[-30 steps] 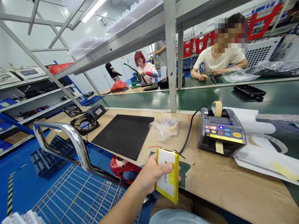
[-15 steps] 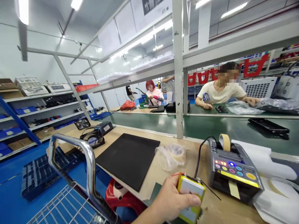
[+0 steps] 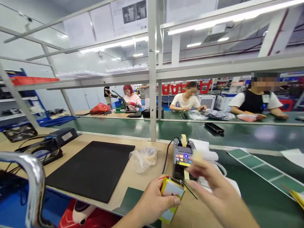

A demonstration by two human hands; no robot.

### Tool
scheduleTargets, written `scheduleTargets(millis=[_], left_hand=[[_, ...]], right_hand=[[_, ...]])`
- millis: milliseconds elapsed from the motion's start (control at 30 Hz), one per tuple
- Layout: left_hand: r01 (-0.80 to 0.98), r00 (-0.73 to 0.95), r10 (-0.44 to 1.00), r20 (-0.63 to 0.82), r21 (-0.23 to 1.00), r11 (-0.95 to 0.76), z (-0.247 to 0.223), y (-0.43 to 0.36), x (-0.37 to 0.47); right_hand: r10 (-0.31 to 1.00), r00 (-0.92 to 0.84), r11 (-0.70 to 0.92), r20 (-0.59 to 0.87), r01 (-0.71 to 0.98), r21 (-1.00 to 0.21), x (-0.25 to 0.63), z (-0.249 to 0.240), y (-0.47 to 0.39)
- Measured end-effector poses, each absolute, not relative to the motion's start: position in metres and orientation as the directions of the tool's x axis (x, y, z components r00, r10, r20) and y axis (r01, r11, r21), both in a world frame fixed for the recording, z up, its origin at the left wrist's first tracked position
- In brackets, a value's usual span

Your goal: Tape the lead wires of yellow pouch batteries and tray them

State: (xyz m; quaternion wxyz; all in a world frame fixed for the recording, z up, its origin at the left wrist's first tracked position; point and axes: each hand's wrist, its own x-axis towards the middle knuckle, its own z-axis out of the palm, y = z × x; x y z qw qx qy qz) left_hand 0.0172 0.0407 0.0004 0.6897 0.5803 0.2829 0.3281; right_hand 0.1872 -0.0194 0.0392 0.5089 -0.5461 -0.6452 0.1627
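One battery [image 3: 172, 189] pinched by left fingers [image 3: 174, 200], long axis slanted, wired end [image 3: 175, 182] forward; right fingers [image 3: 206, 171]: can't tell.

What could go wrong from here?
The thin black wire juts from the flat, yellow-edged silver pack in the left hand toward the right hand, and could snag. The thin red wire leaves the same end; any bare tips might short. The pale tape strip jutting from the boxy grey dispenser looks close to the right hand and might stick to it.
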Motion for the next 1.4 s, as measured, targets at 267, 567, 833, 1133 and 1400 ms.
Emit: scheduleTargets(millis=[267, 567, 833, 1133, 1400], left_hand=[[0.167, 0.632, 0.775, 0.011, 0.974, -0.151, -0.01, 0.026, 0.017], [0.097, 0.565, 0.817, -0.116, 0.993, 0.074, -0.033, 0.017, 0.016], [0.072, 0.592, 0.781, -0.199, 0.978, 0.195, -0.041, 0.014, 0.016], [0.102, 0.736, 0.611, -0.292, 0.939, 0.327, -0.034, 0.01, 0.004], [0.171, 0.78, 0.533, -0.327, 0.932, 0.321, -0.026, 0.002, 0.007]], right_hand=[[0.983, -0.145, 0.127, 0.115, 0.08, -0.989, 0.17, 0.018, -0.001], [0.998, 0.016, 0.057, 0.058, 0.073, -0.996, 0.197, -0.018, -0.016], [0.993, 0.088, -0.072, -0.084, -0.125, -0.99, 0.188, -0.038, -0.023], [0.893, -0.448, 0.247, 0.039, 0.416, -0.875, 0.242, -0.002, -0.008], [0.638, -0.769, 0.515, 0.046, 0.382, -0.768, 0.211, 0.026, 0.012]])
